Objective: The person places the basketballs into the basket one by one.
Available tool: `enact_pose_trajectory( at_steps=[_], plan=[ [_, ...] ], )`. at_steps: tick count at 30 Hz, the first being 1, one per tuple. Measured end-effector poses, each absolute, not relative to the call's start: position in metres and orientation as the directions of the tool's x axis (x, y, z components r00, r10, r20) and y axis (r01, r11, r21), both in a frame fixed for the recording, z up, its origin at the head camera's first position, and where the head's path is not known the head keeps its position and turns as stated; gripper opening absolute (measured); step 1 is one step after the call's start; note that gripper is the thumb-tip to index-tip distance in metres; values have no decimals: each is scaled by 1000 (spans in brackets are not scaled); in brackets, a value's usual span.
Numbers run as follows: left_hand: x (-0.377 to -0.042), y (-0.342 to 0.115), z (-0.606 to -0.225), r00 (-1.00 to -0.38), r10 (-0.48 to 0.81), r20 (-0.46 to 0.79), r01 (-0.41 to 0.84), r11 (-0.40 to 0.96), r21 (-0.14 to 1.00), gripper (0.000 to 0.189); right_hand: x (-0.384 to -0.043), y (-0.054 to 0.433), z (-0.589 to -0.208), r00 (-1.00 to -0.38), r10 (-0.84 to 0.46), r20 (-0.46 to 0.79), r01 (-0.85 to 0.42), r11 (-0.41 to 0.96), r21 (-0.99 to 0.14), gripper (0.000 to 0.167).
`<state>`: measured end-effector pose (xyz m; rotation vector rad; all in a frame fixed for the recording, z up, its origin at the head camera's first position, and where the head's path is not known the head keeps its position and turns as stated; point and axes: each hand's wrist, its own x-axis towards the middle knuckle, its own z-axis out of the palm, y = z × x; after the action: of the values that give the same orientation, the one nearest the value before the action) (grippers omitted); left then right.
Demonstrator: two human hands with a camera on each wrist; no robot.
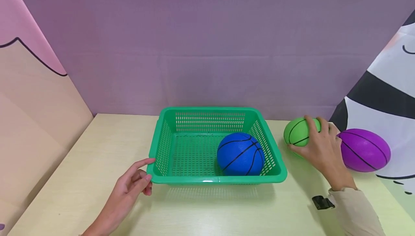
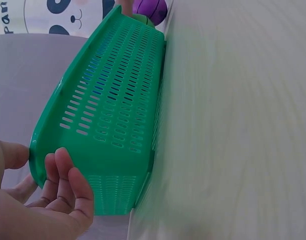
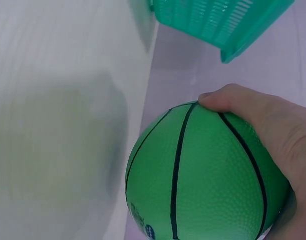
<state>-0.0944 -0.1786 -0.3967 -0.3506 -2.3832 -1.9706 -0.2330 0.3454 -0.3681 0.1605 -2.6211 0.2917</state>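
Head view, clock centred on the basket. My right hand is spread wide and curved over a green rubbery ball with black seam lines at 3 o'clock, gripping it: thumb at the ball's 8, fingertips near its 1. My left hand holds the rim of a green rectangular plastic basket at 8 o'clock, index and thumb on it, remaining fingers curled below. Blue round black-lined ball: inside, towards 4. Purple oval-looking black-lined ball: outside, beyond my right hand, 3 o'clock.
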Motion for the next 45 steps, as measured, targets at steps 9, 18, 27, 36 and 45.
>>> enact_pose_trajectory(
  at_steps=[9, 18, 27, 36, 45],
  plan=[
    [-95, -179, -394, -976, 151, 154, 179, 168, 969, 40, -225, 334, -354, -847, -69, 527, -188, 966, -176, 105],
    [-94, -179, -393, -978, 139, 158, 179, 155, 972, 41, -216, 323, -341, -829, -76, 555, -212, 959, -186, 104],
    [-94, -179, -393, -974, 136, 183, 204, 160, 966, 41, -207, 314, -329, -783, -106, 612, -258, 952, -165, 105],
    [-95, -179, -394, -963, 138, 232, 252, 146, 957, 41, -197, 295, -314, -747, -140, 650, -308, 939, -151, 104],
    [-95, -179, -394, -966, 135, 221, 240, 147, 960, 41, -192, 280, -307, -713, -164, 681, -341, 930, -133, 105]
  ],
)
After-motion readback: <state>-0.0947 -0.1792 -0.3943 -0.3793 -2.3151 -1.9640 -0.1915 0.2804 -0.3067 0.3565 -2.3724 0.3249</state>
